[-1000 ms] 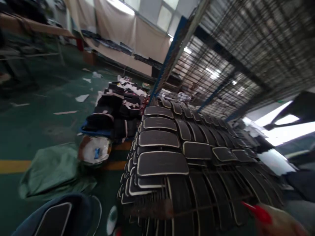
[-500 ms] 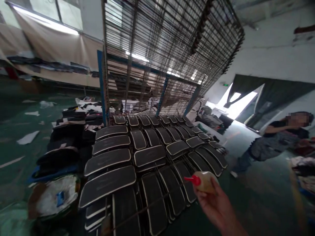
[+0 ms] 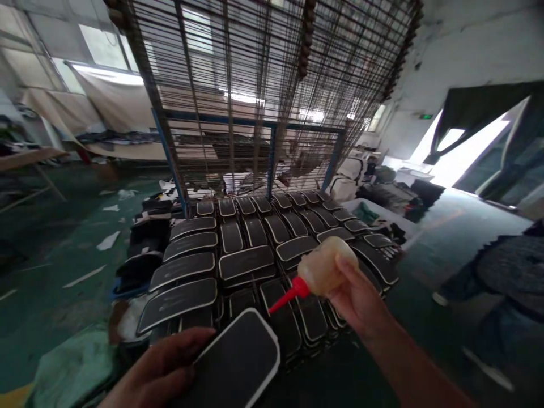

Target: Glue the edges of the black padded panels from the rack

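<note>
My right hand (image 3: pixel 355 294) is closed around a squeeze bottle (image 3: pixel 325 266) of yellowish, cloudy contents. Its red nozzle points down and left, its tip close to the upper right edge of a dark rounded panel (image 3: pixel 238 362). My left hand (image 3: pixel 164 365) grips that panel by its left edge, low in the view; the panel's lower end runs out of the frame. A pale line runs along the panel's rim. Behind both hands, several similar dark panels (image 3: pixel 246 263) with pale rims lie in rows, overlapping in places.
A tall wire rack (image 3: pixel 255 68) on a blue frame (image 3: pixel 272 161) leans over the rows. Dark stacked pieces (image 3: pixel 147 238) lie at the left, near a green sack (image 3: pixel 74 362). A white bin (image 3: pixel 389 215) stands behind right. At the right edge is a person (image 3: pixel 505 272), partly cut off.
My left hand has come into view with a dark panel. The bottle has moved up and left, its nozzle now tilted down over the panel. The camera view has shifted.
</note>
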Motion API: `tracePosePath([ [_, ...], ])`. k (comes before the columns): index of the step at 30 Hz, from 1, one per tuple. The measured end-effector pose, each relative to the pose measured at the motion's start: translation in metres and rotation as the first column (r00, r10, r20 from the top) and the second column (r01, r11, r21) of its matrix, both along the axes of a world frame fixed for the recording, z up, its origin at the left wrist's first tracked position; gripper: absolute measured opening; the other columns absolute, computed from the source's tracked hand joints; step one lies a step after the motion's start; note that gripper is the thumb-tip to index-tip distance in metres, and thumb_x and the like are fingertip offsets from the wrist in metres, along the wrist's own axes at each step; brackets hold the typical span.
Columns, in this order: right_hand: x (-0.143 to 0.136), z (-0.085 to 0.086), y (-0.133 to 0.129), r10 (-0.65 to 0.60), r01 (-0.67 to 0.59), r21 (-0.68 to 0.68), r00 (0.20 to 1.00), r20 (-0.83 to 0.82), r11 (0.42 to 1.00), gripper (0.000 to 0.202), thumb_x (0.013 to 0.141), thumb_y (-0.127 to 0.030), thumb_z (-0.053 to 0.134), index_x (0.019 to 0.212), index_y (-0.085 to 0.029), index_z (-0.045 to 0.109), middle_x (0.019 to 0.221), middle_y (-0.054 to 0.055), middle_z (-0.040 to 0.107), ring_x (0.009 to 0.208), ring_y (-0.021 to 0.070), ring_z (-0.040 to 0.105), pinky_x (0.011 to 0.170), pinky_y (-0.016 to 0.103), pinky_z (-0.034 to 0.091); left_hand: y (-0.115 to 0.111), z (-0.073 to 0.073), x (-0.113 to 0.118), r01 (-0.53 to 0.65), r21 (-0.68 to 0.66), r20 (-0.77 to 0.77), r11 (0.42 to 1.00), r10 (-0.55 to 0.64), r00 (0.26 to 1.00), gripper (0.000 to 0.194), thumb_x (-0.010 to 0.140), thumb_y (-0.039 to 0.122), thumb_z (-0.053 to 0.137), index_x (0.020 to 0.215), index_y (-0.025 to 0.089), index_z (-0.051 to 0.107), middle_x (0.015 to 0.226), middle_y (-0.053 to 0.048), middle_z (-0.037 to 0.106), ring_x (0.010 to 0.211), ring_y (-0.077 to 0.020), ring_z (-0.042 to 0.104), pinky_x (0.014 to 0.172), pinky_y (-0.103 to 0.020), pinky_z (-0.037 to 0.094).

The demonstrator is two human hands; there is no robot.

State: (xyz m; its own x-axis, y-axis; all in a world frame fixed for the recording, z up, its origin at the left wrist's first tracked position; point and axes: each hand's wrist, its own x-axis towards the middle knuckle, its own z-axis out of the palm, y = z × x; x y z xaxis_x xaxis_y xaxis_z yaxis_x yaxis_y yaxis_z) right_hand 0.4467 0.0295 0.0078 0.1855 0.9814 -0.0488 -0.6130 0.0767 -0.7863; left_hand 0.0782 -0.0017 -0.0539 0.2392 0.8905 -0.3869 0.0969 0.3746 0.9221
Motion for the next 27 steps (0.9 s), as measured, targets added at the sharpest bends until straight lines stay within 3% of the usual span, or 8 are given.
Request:
tracePosePath([
  [3, 0.011, 0.008, -0.001, 0.044, -0.052, 0.080, 0.993, 0.109, 0.995, 0.034, 0.076, -0.045, 0.094, 0.095, -0.021, 0.080, 0.087, 0.007, 0.079, 0.084, 0.0307, 0.075, 0.076, 0.042, 0.067, 0.006, 0.024, 0.023, 0.211, -0.057, 0.146, 0.976, -0.201, 0.969, 0.042, 0.075, 0.040, 0.082, 0.116, 0.031, 0.082, 0.122, -0.005, 0.082, 0.112, -0.0368, 0.074, 0.095, -0.043, 0.060],
  [6, 0.022, 0.010, -0.002, 0.048, -0.066, 0.109, 0.986, 0.159, 0.992, 0.034, 0.074, -0.046, 0.095, 0.093, -0.022, 0.081, 0.084, 0.007, 0.078, 0.084, 0.0306, 0.075, 0.082, 0.044, 0.066, 0.008, 0.043, 0.036, 0.329, -0.091, 0.157, 0.940, -0.313, 0.937, 0.039, 0.078, 0.032, 0.077, 0.117, 0.032, 0.082, 0.121, -0.004, 0.082, 0.110, -0.0354, 0.075, 0.093, -0.041, 0.061],
  [9, 0.028, 0.009, -0.003, 0.048, -0.069, 0.114, 0.983, 0.177, 0.991, 0.034, 0.073, -0.046, 0.096, 0.093, -0.023, 0.081, 0.084, 0.006, 0.078, 0.080, 0.0275, 0.074, 0.078, 0.040, 0.065, 0.009, 0.053, 0.043, 0.378, -0.090, 0.172, 0.922, -0.359, 0.917, 0.038, 0.078, 0.026, 0.075, 0.115, 0.034, 0.082, 0.117, -0.003, 0.083, 0.105, -0.0331, 0.077, 0.089, -0.039, 0.061],
  [13, 0.029, 0.008, -0.003, 0.077, -0.102, 0.120, 0.978, 0.196, 0.988, 0.036, 0.075, -0.046, 0.095, 0.099, -0.024, 0.081, 0.087, 0.005, 0.078, 0.073, 0.0234, 0.072, 0.064, 0.032, 0.062, 0.009, 0.057, 0.047, 0.425, -0.074, 0.154, 0.902, -0.411, 0.899, 0.039, 0.079, 0.029, 0.072, 0.117, 0.033, 0.082, 0.120, -0.005, 0.082, 0.107, -0.0340, 0.076, 0.091, -0.040, 0.060],
  [20, 0.023, 0.012, -0.005, 0.136, -0.176, 0.158, 0.963, 0.233, 0.972, 0.038, 0.076, -0.044, 0.094, 0.105, -0.023, 0.080, 0.099, 0.008, 0.080, 0.095, 0.0310, 0.075, 0.094, 0.046, 0.060, 0.007, 0.059, 0.043, 0.391, -0.067, 0.096, 0.918, -0.384, 0.918, 0.042, 0.075, 0.030, 0.071, 0.116, 0.032, 0.082, 0.114, -0.006, 0.083, 0.102, -0.0327, 0.076, 0.087, -0.040, 0.060],
  [27, 0.019, 0.013, -0.007, 0.171, -0.224, 0.202, 0.953, 0.251, 0.953, 0.037, 0.079, -0.041, 0.092, 0.108, -0.023, 0.079, 0.099, 0.010, 0.080, 0.098, 0.0326, 0.076, 0.098, 0.050, 0.059, 0.005, 0.056, 0.034, 0.419, -0.062, 0.117, 0.906, -0.410, 0.904, 0.041, 0.078, 0.033, 0.070, 0.117, 0.031, 0.081, 0.118, -0.007, 0.082, 0.104, -0.0338, 0.076, 0.090, -0.043, 0.060],
])
